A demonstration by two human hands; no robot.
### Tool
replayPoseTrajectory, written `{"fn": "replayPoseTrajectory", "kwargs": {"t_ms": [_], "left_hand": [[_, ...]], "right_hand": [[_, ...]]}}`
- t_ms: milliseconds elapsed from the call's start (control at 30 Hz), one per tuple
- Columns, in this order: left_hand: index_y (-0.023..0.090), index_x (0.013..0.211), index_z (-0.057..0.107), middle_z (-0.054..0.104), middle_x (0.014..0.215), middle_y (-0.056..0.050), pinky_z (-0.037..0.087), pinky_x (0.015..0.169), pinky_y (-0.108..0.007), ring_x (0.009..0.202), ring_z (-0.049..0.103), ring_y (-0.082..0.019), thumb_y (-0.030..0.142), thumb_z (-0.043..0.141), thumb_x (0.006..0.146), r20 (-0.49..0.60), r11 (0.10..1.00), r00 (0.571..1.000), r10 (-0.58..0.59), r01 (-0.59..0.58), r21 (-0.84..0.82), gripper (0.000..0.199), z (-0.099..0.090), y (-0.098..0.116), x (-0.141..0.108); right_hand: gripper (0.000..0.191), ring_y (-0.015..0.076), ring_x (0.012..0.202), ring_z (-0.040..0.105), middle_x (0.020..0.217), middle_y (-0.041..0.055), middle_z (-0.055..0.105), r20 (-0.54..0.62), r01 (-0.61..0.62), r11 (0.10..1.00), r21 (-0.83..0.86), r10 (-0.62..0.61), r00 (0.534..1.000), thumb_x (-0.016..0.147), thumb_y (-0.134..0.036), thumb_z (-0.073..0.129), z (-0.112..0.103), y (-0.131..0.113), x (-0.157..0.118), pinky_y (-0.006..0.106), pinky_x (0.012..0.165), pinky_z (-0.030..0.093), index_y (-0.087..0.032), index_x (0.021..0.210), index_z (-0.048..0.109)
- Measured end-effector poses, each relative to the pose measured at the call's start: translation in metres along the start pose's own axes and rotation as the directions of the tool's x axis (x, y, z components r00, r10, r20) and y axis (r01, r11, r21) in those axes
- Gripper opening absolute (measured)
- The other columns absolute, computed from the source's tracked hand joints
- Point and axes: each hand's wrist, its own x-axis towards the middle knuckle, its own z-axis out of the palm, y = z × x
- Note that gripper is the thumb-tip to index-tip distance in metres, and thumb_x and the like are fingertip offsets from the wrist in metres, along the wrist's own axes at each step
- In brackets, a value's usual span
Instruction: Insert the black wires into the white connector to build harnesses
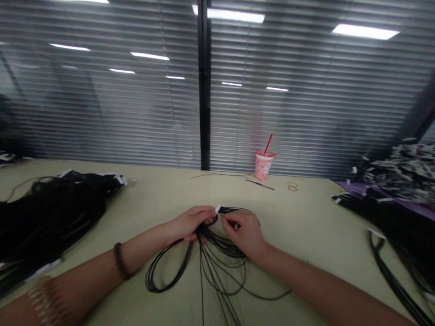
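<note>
1. The cables (210, 253), a bundle of thin black loops, lay on the table (163, 199) in front of the person, gathered at the top between both hands.
2. The left hand (190, 224) was closed around the gathered neck of the cables; its fingers curled over the strands.
3. The right hand (244, 233) pinched narrow at the same spot, just beside a small white tag (218, 208) at the top of the bundle.
4. The cables looked light, limp and prone to tangling; they would likely slip apart unless held at the gathered neck, where the strands ran together.
5. The loose loops trailed toward the lower edge and were cut off there.
6. The fingertips of both hands were partly hidden by the strands, so the exact grip could not be told.
7. Dark heaps (50, 213) at the left and right were blurred; a cup (264, 165) with a straw stood far back.
</note>
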Motion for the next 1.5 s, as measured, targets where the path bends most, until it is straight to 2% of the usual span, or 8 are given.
{"fn": "replayPoseTrajectory", "kwargs": {"t_ms": [400,600,800,967,1200,1300,1367,1500], "left_hand": [[0.016,0.078,0.052,0.035,0.058,0.007,0.016,0.025,-0.015,0.033,0.026,-0.001,0.041,0.049,0.074,0.066,0.999,0.998,-0.003,0.001,0.033,0.025,0.0,0.003,-0.002],[0.017,0.083,0.052,0.033,0.058,0.007,0.027,0.032,-0.015,0.037,0.03,-0.002,0.04,0.051,0.073,0.115,1.0,0.993,0.015,-0.012,-0.028,0.026,0.001,-0.002,0.002],[0.016,0.083,0.053,0.032,0.057,0.008,0.019,0.028,-0.015,0.035,0.027,-0.002,0.039,0.049,0.074,0.073,1.0,0.997,0.014,-0.015,0.015,0.025,0.002,0.001,0.0],[0.016,0.083,0.053,0.042,0.06,0.007,0.015,0.025,-0.015,0.031,0.028,0.0,0.04,0.048,0.074,0.011,1.0,1.0,-0.008,0.008,0.003,0.026,-0.001,0.002,0.001],[0.017,0.082,0.05,0.048,0.056,0.006,0.016,0.025,-0.016,0.031,0.044,-0.005,0.046,0.047,0.073,-0.069,0.999,0.998,-0.012,0.009,-0.039,0.031,-0.007,-0.004,0.006],[0.017,0.075,0.047,0.049,0.051,0.007,0.011,0.025,-0.017,0.025,0.033,-0.002,0.044,0.046,0.073,-0.116,0.998,0.993,-0.008,0.001,-0.058,0.027,-0.005,-0.002,0.007],[0.017,0.072,0.045,0.05,0.05,0.006,0.008,0.025,-0.017,0.023,0.026,-0.001,0.042,0.044,0.074,-0.135,0.998,0.991,0.0,-0.009,-0.067,0.025,-0.004,-0.002,0.009],[0.017,0.07,0.043,0.062,0.067,0.001,0.007,0.026,-0.018,0.024,0.025,0.0,0.041,0.042,0.076,-0.037,0.994,0.999,0.04,-0.043,-0.097,0.025,-0.005,-0.004,0.01]], "right_hand": [[0.02,0.0093,0.055,0.05,0.059,0.0001,0.058,0.045,0.07,0.994,-0.081,-0.066,0.997,0.077,-0.017,0.046,-0.001,-0.001,-0.003,0.02,0.056,0.032,-0.017,0.063,0.06],[0.02,0.0089,0.053,0.047,0.058,-0.0003,0.055,0.058,0.106,0.986,-0.132,-0.099,0.993,0.078,-0.017,0.045,-0.001,-0.001,-0.005,0.021,0.053,0.03,-0.017,0.063,0.058],[0.019,0.0098,0.057,0.051,0.064,0.0013,0.059,0.066,0.134,0.989,-0.062,-0.13,0.989,0.079,-0.017,0.044,0.0,-0.001,-0.003,0.02,0.056,0.034,-0.017,0.072,0.062],[0.012,0.0094,0.054,0.051,0.061,-0.0006,0.06,-0.014,0.055,0.998,0.021,-0.055,0.998,0.072,-0.017,0.051,0.001,0.002,0.001,0.019,0.055,0.038,-0.018,0.075,0.062],[0.023,0.0077,0.042,0.045,0.048,-0.007,0.051,0.083,-0.21,0.972,0.109,0.202,0.976,0.062,-0.014,0.055,-0.012,0.028,0.014,0.017,0.044,0.032,-0.017,0.085,0.054],[0.029,0.0078,0.042,0.043,0.047,-0.0075,0.049,0.192,-0.349,0.931,0.105,0.325,0.926,0.061,-0.021,0.061,-0.023,0.047,0.023,0.018,0.043,0.03,-0.015,0.088,0.054],[0.025,0.0071,0.04,0.039,0.044,-0.0073,0.045,0.322,-0.398,0.914,0.077,0.355,0.877,0.059,-0.028,0.064,-0.03,0.06,0.026,0.018,0.04,0.025,-0.014,0.079,0.059],[0.022,0.0056,0.038,0.03,0.04,-0.0071,0.037,0.453,-0.411,0.907,0.093,0.329,0.828,0.062,-0.036,0.062,-0.036,0.076,0.028,0.019,0.038,0.018,-0.014,0.058,0.06]]}}
